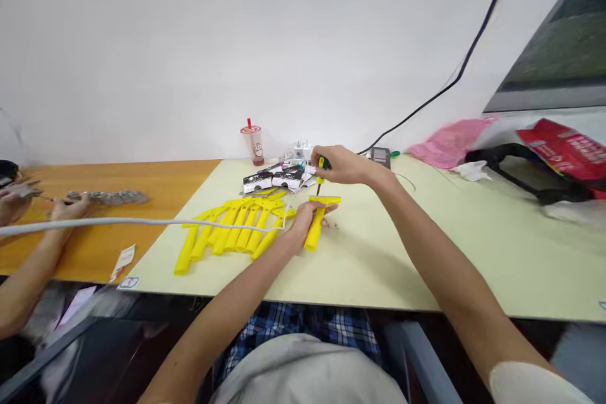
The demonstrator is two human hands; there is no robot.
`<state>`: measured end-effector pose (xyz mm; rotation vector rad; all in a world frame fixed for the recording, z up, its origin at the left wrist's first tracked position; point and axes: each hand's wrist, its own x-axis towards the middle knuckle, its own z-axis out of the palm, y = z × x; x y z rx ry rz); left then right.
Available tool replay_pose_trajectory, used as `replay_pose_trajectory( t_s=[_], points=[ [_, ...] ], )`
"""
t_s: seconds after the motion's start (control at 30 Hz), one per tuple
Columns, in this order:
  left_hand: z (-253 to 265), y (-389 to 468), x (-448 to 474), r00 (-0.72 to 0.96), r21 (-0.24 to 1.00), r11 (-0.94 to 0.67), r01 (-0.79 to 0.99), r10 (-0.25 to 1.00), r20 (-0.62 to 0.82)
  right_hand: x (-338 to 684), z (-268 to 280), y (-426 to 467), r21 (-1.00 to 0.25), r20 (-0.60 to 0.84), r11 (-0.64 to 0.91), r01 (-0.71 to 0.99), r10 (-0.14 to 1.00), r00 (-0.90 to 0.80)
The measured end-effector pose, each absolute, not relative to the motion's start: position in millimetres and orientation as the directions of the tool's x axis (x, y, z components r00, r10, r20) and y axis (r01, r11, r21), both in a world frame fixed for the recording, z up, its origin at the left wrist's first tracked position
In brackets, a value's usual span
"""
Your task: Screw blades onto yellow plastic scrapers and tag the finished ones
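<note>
My left hand [303, 222] is closed around a yellow T-shaped plastic handle [314, 232], its crossbar at the top and its round grip pointing toward me. From above, my right hand [339, 164] grips a screwdriver [320, 175] with a yellow and green handle. Its dark shaft points down at the crossbar; whether the tip touches a screw is too small to tell. Just right of the held handle lie a few tiny metal pieces [335, 226], perhaps screws. A row of several similar yellow handles [239, 227] lies side by side to the left of my left hand.
Small black-and-white boxes [286, 178] are piled behind the handles, near a cup with a red straw [253, 144]. A white cable [156, 221] crosses the left side. Pink plastic [452, 142] and a red packet [568, 150] lie right. A co-worker's hands [71, 208] are at the left table.
</note>
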<state>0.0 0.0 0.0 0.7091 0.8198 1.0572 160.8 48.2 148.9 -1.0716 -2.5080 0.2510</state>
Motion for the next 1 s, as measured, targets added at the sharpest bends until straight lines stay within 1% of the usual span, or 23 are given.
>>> replay_pose_trajectory(
  t_s=[0.57, 1.0],
  points=[
    [-8.6, 2.6, -0.4, 0.266, 0.826, 0.304, -0.475, 0.944, -0.194, 159.8, 155.2, 43.2, -0.323, 0.256, 0.659, 0.679, 0.752, -0.608],
    [1.0, -4.0, 0.5, 0.291, 0.834, 0.307, -0.459, 0.939, -0.185, 161.1, 159.0, 39.2, -0.329, 0.237, 0.637, 0.697, 0.770, -0.592]
  ],
)
